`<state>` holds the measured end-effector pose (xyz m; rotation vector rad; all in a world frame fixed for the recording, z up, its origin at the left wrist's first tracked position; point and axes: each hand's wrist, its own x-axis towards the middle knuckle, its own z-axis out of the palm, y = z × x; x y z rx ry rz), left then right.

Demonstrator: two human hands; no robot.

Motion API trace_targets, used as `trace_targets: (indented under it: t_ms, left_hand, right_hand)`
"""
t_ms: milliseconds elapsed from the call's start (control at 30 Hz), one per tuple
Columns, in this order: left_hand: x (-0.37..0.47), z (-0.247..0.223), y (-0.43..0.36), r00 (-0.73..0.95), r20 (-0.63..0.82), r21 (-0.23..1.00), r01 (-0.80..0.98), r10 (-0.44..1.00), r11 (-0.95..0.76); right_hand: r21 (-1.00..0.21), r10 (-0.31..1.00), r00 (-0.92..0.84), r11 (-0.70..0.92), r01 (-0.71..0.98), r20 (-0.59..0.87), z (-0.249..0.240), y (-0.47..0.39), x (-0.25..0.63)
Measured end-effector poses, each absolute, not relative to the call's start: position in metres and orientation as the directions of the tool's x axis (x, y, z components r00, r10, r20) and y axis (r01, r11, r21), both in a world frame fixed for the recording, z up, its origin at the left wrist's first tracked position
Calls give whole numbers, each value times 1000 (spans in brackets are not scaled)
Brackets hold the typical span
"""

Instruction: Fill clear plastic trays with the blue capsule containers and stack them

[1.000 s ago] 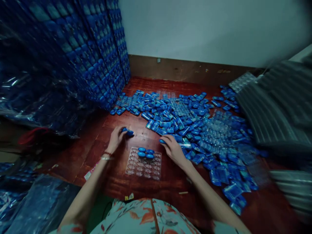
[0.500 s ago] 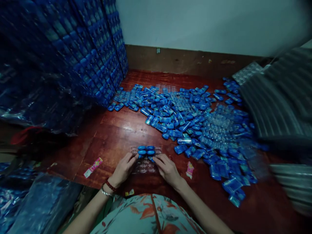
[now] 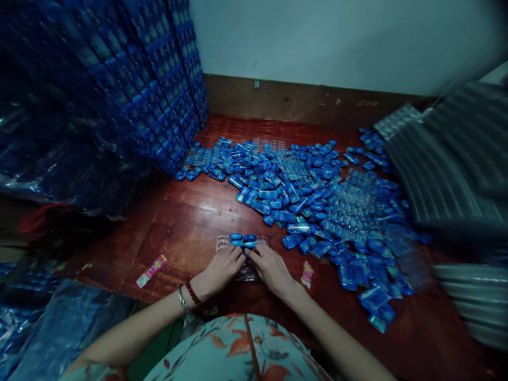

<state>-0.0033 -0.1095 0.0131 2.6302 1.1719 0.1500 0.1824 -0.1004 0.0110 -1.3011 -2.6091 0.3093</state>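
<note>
A transparent plastic blister tray (image 3: 222, 242) with rows of moulded pockets lies on the table in front of me. Several small blue packs (image 3: 236, 237) sit in its upper middle pockets. My left hand (image 3: 227, 264) rests over the tray's left part, its curled fingertips on a blue pack (image 3: 245, 254) in the middle. From the right, my right hand (image 3: 273, 267) reaches to the same spot with its fingers drawn together. The fingers hide much of that pack and the tray's lower pockets.
A big heap of loose blue packs (image 3: 273, 180) spreads across the table (image 3: 190, 211), with transparent trays (image 3: 349, 206) on top. Blue packs stand stacked high (image 3: 159, 100) at left. Pink wrappers (image 3: 151, 271) lie beside my hands. Stacked trays (image 3: 448, 153) stand at right.
Both hands have moved inward over the tray, the left one more, and their fingertips now nearly meet. The tray and its blue packs have shifted slightly right and away.
</note>
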Motion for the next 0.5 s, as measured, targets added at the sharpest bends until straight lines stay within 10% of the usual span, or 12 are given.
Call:
trace_targets:
  t_ms: [200,367,500]
  left_hand:
    - [-21,5,-117,507,188,584,631,841,-511]
    - [-58,4,-151,-78,162,807,585,984,-87]
    - [-107,7,-230,-478,37,740,603,878,297]
  right_hand:
    - [-284,847,-461,526,802,266,-1,-115,189]
    - [-509,880,-268,450,734,392,-10,-117,201]
    - [-634,916,-163,373,677,366,-11,-100,216]
